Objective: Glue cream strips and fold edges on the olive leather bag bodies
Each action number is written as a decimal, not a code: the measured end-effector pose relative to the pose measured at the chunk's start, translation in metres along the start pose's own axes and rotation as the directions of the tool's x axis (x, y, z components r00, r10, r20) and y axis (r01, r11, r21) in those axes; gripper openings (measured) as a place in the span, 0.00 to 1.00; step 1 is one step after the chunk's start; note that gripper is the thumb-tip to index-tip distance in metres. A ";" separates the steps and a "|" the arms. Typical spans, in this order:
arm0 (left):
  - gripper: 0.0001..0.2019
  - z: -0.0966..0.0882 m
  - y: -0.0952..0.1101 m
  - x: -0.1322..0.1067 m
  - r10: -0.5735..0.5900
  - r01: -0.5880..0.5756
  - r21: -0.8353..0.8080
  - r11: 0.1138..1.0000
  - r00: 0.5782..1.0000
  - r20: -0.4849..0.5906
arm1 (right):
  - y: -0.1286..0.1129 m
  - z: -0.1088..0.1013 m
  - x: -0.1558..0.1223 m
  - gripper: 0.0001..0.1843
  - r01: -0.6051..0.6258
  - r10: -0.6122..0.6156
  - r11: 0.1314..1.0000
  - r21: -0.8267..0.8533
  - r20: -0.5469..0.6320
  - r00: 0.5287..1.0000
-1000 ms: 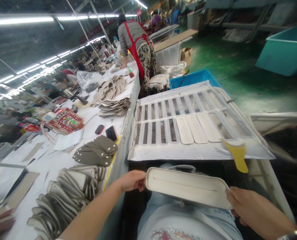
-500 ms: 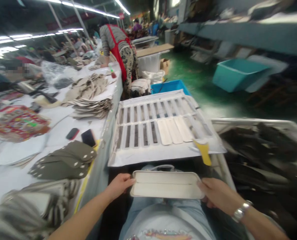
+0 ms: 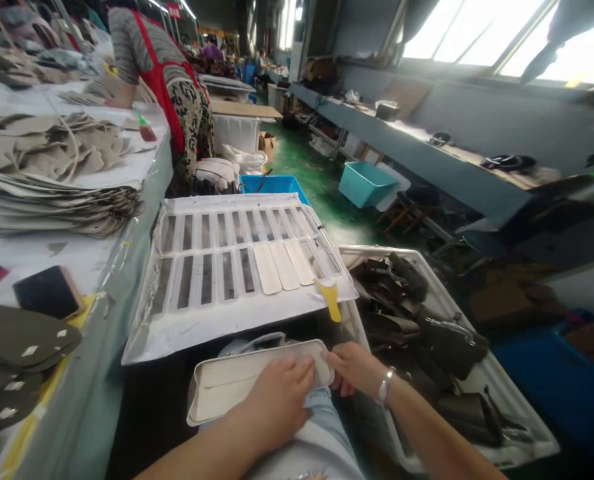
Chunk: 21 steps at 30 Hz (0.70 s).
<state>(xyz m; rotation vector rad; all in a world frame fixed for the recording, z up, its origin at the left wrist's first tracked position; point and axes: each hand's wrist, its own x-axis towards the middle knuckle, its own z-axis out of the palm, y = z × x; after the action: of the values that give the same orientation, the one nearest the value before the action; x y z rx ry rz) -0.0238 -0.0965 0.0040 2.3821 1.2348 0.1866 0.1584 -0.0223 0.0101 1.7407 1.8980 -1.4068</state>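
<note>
Currently the pale handbag panel [image 3: 227, 385] lies across the jeans-covered lap [image 3: 327, 433], its long axis going from low left to high right; the right hand [image 3: 354, 369] clamps its upper end, while the left hand [image 3: 279, 400] holds it nearer the middle, fingers together.

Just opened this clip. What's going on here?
A seated person holds a shallow cream-lined bag piece over their lap, with the left hand on top and the right hand at its far end. Just ahead lies a white-dusted slatted rack bearing three pale strips and a yellow scraper. To the right, a white bin holds dark bag pieces. Farther off, a co-worker in a red apron stands at a long table.
</note>
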 end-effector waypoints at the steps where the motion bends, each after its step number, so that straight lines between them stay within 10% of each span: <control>1: 0.30 0.002 -0.001 0.005 0.000 0.000 0.004 1.000 1.000 0.029 | 0.000 0.000 0.000 0.20 0.026 -0.027 0.997 -0.069 -0.021 0.999; 14: 0.30 -0.003 -0.003 0.011 0.000 -0.003 0.042 0.999 0.997 0.072 | -0.011 -0.001 -0.004 0.17 0.070 -0.107 0.957 -0.280 -0.122 0.987; 21: 0.30 -0.006 -0.003 0.009 -0.009 0.005 0.055 0.998 0.997 0.071 | 0.020 -0.012 0.015 0.21 0.071 -0.142 0.948 0.311 0.212 0.967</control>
<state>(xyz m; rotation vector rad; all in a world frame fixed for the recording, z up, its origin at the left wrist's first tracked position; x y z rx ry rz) -0.0227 -0.0860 0.0072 2.4088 1.2298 0.0651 0.1767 -0.0065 -0.0036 1.5229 1.7486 -1.9359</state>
